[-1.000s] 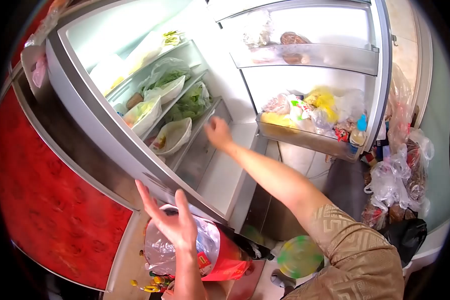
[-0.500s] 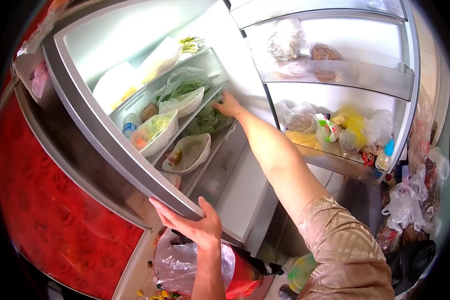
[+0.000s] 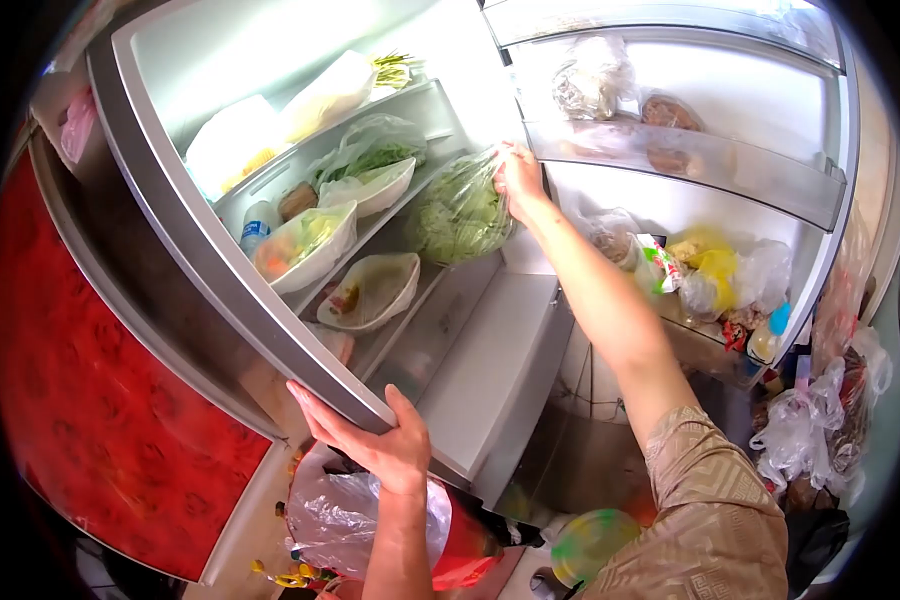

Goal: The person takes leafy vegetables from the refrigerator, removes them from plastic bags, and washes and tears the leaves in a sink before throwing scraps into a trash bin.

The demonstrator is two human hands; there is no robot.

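My right hand [image 3: 522,182] is closed on the gathered top of a clear plastic bag of lettuce [image 3: 460,215], which hangs at the right front of the refrigerator shelves. My left hand [image 3: 380,440] grips the grey front edge [image 3: 270,325] of the refrigerator, thumb on one side and fingers on the other. Left of the lettuce, a bagged white dish [image 3: 368,188] and a bagged tray of cut vegetables [image 3: 305,250] share a shelf with a water bottle [image 3: 258,225]. One level lower lies another covered dish [image 3: 370,293].
The open door [image 3: 700,190] on the right holds bagged food, including a yellow bag [image 3: 710,262], behind clear racks. Plastic bags [image 3: 810,430] hang beyond it. Below are a red bag [image 3: 470,545] and a green round container [image 3: 595,545]. A red panel [image 3: 100,400] stands left.
My right hand has drawn the bag of lettuce out from the shelf, up and to the right, so more of it shows. My left hand stays on the refrigerator edge.
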